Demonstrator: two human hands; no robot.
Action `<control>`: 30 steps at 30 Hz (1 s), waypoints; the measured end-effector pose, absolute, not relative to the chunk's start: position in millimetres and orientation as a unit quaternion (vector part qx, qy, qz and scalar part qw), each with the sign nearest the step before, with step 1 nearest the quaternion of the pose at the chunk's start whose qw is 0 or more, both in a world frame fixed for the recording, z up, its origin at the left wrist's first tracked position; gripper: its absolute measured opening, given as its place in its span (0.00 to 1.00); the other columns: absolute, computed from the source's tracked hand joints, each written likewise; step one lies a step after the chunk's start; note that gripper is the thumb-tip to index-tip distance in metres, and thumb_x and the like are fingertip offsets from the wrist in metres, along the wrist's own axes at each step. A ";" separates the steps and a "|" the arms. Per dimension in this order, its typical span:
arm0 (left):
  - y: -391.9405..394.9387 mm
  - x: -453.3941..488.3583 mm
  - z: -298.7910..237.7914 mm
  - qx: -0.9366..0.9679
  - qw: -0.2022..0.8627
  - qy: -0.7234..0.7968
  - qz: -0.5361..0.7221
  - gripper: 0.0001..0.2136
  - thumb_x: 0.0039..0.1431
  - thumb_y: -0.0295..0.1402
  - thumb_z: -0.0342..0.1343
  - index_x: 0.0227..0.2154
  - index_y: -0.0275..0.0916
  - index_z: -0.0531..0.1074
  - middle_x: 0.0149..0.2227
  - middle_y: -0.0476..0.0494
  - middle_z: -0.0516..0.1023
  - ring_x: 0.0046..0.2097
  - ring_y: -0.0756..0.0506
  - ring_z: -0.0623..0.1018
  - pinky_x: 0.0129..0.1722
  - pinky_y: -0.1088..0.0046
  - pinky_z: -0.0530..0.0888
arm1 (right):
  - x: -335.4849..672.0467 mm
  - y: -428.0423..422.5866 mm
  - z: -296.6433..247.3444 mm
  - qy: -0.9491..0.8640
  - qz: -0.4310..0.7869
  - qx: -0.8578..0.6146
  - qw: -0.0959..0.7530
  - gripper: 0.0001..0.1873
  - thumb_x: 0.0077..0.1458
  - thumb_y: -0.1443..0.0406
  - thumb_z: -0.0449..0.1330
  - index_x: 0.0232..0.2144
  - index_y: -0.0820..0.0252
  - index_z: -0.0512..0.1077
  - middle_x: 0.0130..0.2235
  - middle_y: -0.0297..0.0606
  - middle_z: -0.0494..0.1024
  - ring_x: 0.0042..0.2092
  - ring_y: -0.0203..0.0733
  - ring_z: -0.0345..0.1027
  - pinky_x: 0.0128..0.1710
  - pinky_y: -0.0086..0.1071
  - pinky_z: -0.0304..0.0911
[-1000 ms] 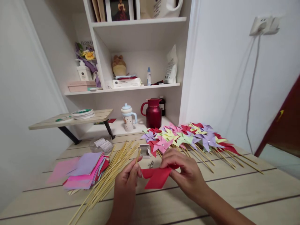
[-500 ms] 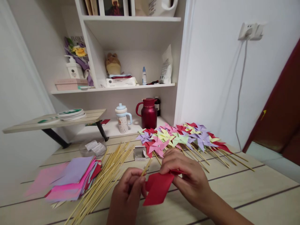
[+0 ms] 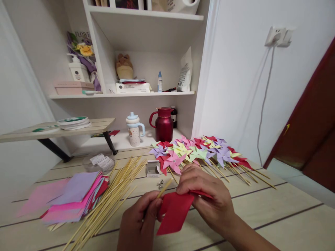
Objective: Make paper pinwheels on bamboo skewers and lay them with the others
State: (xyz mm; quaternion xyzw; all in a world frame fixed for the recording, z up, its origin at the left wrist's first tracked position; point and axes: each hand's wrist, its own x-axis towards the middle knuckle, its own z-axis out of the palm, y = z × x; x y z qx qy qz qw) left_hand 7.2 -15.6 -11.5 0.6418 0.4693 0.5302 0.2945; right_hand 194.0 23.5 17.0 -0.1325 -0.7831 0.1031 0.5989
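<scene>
Between the fingers of my left hand [image 3: 143, 214] is a thin wooden stick [image 3: 165, 188], its tip pointing up and right. My right hand [image 3: 205, 195] pinches a folded sheet of red paper [image 3: 176, 213] along its upper edge. The paper hangs between both hands, its left side close to my left fingertips; whether they touch it I cannot tell. Small metal fasteners [image 3: 160, 184] lie on the table just beyond the stick's tip. Behind them stands a small open box [image 3: 153, 168]. Finished paper pinwheels [image 3: 175, 160] on sticks lie beyond my right hand.
A spread of loose sticks [image 3: 112, 202] lies left of my hands, beside a stack of coloured paper [image 3: 74, 190]. A clear container [image 3: 101, 162] sits behind. At the back are a cup [image 3: 134, 130], a red jug [image 3: 164, 125] and a low wooden stand [image 3: 102, 123].
The view has shifted slightly, so the background sits lower-left to higher in frame. The fasteners now show more clearly. Both hands keep their holds, and the red paper hangs slightly lower.
</scene>
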 end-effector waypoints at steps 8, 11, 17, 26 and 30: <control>-24.7 20.2 -8.6 0.595 0.314 0.467 0.574 0.10 0.56 0.38 0.56 0.30 0.43 0.81 0.23 0.51 0.78 0.28 0.48 0.76 0.29 0.78 0.73 | 195.0 24.1 13.9 -0.786 0.117 -0.121 0.595 0.08 0.56 0.75 0.61 0.35 0.61 0.77 0.32 0.38 0.77 0.35 0.41 0.71 0.41 0.41 0.66; -25.2 20.3 -8.7 0.592 0.318 0.467 0.575 0.09 0.56 0.38 0.57 0.28 0.44 0.81 0.21 0.52 0.75 0.27 0.48 0.75 0.28 0.79 0.72 | 195.5 24.1 13.4 -0.785 0.120 -0.124 0.595 0.07 0.57 0.74 0.62 0.35 0.60 0.78 0.32 0.38 0.77 0.35 0.41 0.71 0.42 0.42 0.66; -25.0 20.1 -7.7 0.589 0.333 0.468 0.569 0.10 0.55 0.39 0.56 0.27 0.44 0.80 0.21 0.52 0.74 0.27 0.49 0.75 0.29 0.79 0.72 | 195.5 23.8 13.0 -0.784 0.121 -0.130 0.595 0.07 0.57 0.73 0.62 0.35 0.58 0.78 0.32 0.38 0.77 0.34 0.40 0.71 0.43 0.43 0.66; -30.3 24.7 -7.7 0.586 0.246 0.482 0.603 0.11 0.57 0.38 0.54 0.29 0.44 0.81 0.27 0.50 0.82 0.29 0.47 0.79 0.30 0.77 0.75 | 192.7 23.6 15.3 -0.771 0.120 -0.137 0.610 0.06 0.59 0.70 0.61 0.35 0.57 0.78 0.30 0.37 0.78 0.33 0.41 0.72 0.39 0.41 0.68; -30.3 24.1 -12.9 0.590 0.185 0.491 0.613 0.10 0.57 0.36 0.54 0.31 0.44 0.81 0.31 0.49 0.84 0.32 0.47 0.81 0.34 0.77 0.76 | 192.9 23.7 13.9 -0.771 0.124 -0.133 0.611 0.05 0.60 0.69 0.61 0.35 0.57 0.78 0.30 0.37 0.78 0.32 0.41 0.72 0.40 0.42 0.68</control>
